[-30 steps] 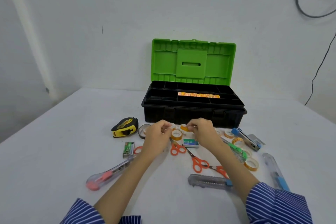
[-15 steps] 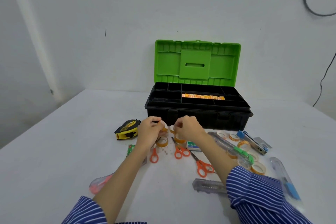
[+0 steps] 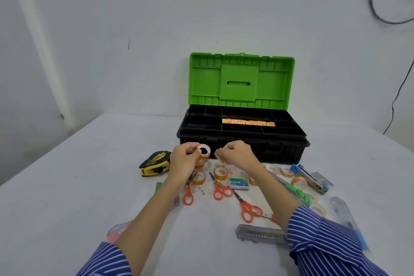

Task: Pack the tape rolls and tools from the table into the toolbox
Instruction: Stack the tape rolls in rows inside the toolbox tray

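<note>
1. Both hands have lifted off the table since a second ago, and now they hang in front of the toolbox.
2. I see the left hand pinching a small tape roll up in the air, with its hole facing me.
3. I see the right hand curled, with something small and orange at its fingertips. It looks like another tape roll, but it is too blurry for me to be sure.
4. At 12 o'clock from the hands, the toolbox sits with its green lid standing open. An orange strip lies in one long slot of the black tray.
5. At 6 o'clock from the hands, two more tape rolls lie flat on the table, next to three orange scissors.
6. At 9 o'clock I see a yellow and black tape measure.
7. At 3 o'clock, more tape rolls lie by a blue and silver tool and a green cutter.
8. A grey cutter lies at 5 o'clock, partly under the right sleeve.
9. A small staple box sits just beside the middle scissors.
</note>
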